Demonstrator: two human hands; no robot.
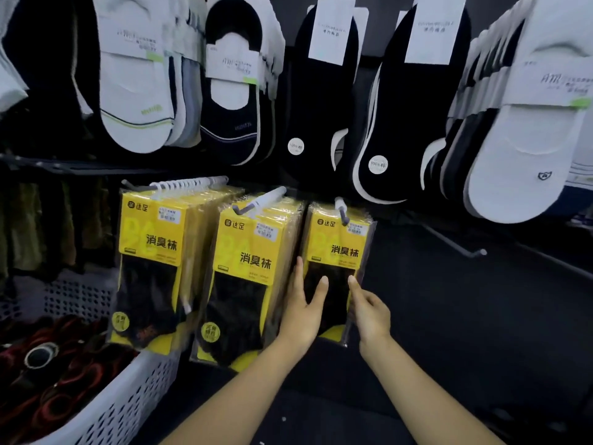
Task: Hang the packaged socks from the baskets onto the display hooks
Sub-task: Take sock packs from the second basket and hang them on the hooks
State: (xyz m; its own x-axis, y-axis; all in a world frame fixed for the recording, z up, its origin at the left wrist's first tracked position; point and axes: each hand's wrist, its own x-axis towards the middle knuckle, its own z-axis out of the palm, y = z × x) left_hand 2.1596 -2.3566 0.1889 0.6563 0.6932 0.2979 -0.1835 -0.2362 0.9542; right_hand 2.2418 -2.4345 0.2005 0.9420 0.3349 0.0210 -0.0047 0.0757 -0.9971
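both hands are on the right sock pack (337,252). it is yellow at the top and black at the bottom, and it hangs on a white hook (340,208) at the right end of the row. the left hand (301,311) holds the pack's left edge, with the thumb flat on the front and the fingers up along the side. the right hand (369,313) holds the right edge, with the thumb on the front and the other fingers curled by the edge.

just beside it hang the middle sock packs (247,261), and next to those the left sock packs (150,245). both are thick bunches on their own hooks.

a white basket (128,403) with holes in its wall sits at the lower left. it has dark red and black bundles (64,364) in it; they are too blurry to name.

above the yellow packs hang white low socks (134,91) and black low socks (324,107) with paper tags. a bare metal hook (455,242) sticks out to the right.
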